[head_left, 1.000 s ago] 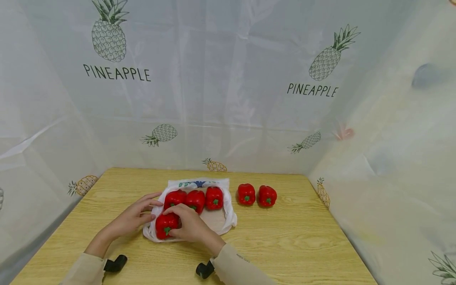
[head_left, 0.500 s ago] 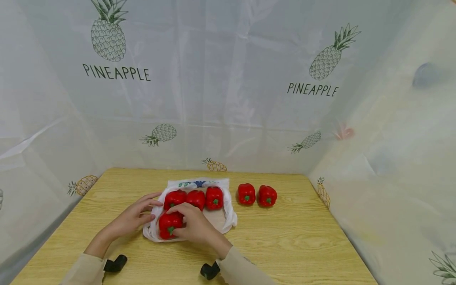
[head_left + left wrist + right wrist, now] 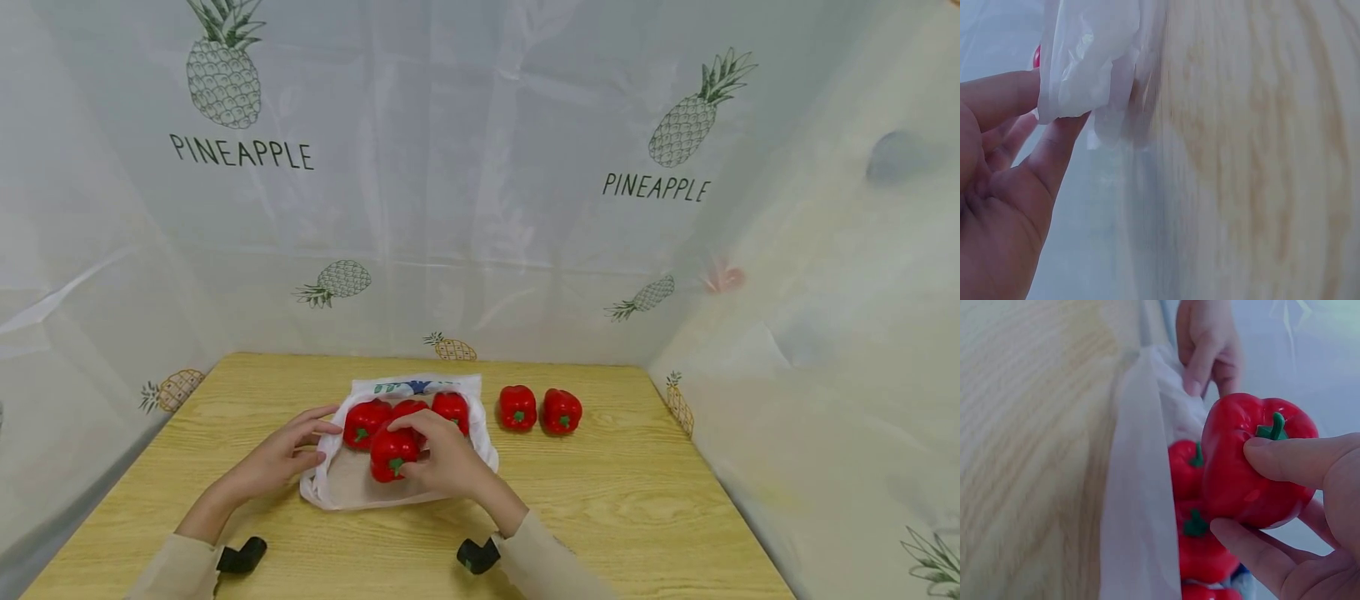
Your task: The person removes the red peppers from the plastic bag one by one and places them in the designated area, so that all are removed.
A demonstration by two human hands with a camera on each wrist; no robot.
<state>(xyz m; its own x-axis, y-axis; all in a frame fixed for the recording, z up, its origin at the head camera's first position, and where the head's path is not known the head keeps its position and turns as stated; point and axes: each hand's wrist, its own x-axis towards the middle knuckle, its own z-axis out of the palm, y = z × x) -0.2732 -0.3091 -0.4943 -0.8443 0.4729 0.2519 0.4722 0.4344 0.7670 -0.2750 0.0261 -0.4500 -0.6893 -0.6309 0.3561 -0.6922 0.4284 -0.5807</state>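
Observation:
My right hand (image 3: 447, 457) grips a red bell pepper (image 3: 1254, 469) with a green stem, thumb by the stem and fingers round its side. In the head view this pepper (image 3: 392, 454) is held over a white plastic bag (image 3: 318, 492) with a rolled-down rim. Three more bell peppers lie along the bag's back, one of them at the left (image 3: 365, 423); my right hand partly covers the other two. At the bag's left side, my left hand (image 3: 281, 454) holds the rim, its thumb and finger tips tucked behind the plastic (image 3: 1085, 69) in the left wrist view.
Two bell peppers, one nearer (image 3: 517, 408) and one farther right (image 3: 562, 412), stand on the wooden table (image 3: 615, 500) to the right of the bag. A pineapple-print curtain (image 3: 487, 208) encloses the table at the back and sides. Black wrist mounts sit on both forearms.
My right hand has lifted the bell pepper from the bag's front left corner and carried it right and toward the back. My left hand has stayed at the bag's rim.

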